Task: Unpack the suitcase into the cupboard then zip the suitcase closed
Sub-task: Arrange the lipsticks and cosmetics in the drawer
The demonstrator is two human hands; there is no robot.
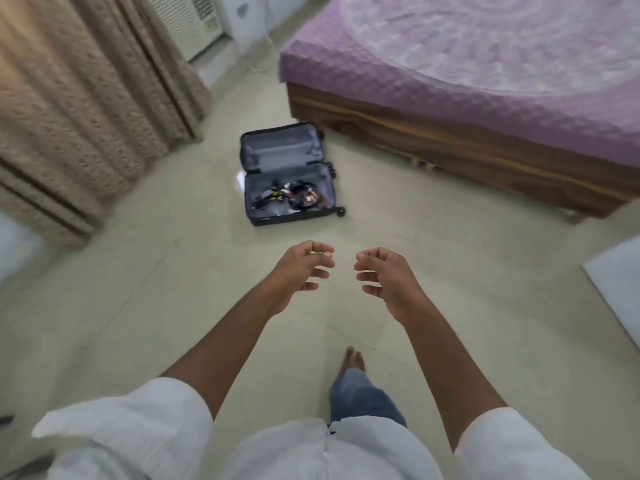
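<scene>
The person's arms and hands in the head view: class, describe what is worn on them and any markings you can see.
Both arms wear loose white sleeves pushed up near the elbows, leaving the forearms bare. The left hand and right hand are bare: no gloves, and no rings, watch or markings are visible.

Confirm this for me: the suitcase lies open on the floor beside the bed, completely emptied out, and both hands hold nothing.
Not quite. The head view shows the suitcase open on the floor near the bed, but small dark items remain in its nearer half. The left hand and right hand do hold nothing.
</scene>
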